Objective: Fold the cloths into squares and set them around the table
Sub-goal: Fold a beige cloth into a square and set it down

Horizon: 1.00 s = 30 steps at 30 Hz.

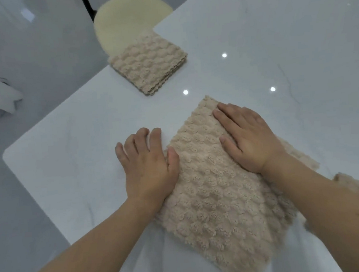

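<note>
While flattening the cloth (217, 197) for a crisp fold, right hand (247, 139) pressing flat, grip wide. Left hand (146, 162) likewise wide, bracing its edge on the table (80, 165). Folded stack (149, 63) parked near the corner, ready for setting out.

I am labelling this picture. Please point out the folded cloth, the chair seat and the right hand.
folded cloth (148, 62): head view, middle of its top face.
chair seat (126, 17): head view, bare cream cushion.
right hand (248, 139): head view, back of the hand.
</note>
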Available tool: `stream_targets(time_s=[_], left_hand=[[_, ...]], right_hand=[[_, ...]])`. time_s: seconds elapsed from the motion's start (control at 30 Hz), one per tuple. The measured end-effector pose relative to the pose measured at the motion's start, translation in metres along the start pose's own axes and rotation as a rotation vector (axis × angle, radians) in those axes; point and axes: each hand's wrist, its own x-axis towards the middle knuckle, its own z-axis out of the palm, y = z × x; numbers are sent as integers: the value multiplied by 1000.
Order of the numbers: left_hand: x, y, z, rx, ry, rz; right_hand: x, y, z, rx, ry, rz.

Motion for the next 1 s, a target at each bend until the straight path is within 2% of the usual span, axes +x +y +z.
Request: stream_targets(time_s=[0.33, 0.5, 0.53, 0.63, 0.7, 0.87, 1.0], left_hand=[[4, -3, 5, -8, -25, 38], [4, -5, 6, -10, -11, 59], [4, -5, 6, -11, -14, 59], [3, -6, 5, -33, -35, 78], [4, -6, 3, -60, -58, 98], [0, -13, -6, -193, -176, 200], [31, -5, -18, -259, -261, 323]], right_hand=[[4, -2, 2, 68, 44, 17], [35, -44, -7, 510, 209, 404], [43, -52, -9, 488, 196, 427], [54, -58, -22, 386, -14, 472], [51, -53, -38, 571, -60, 545], [13, -48, -67, 1078, 195, 701], [-10, -39, -90, 1201, 354, 752]])
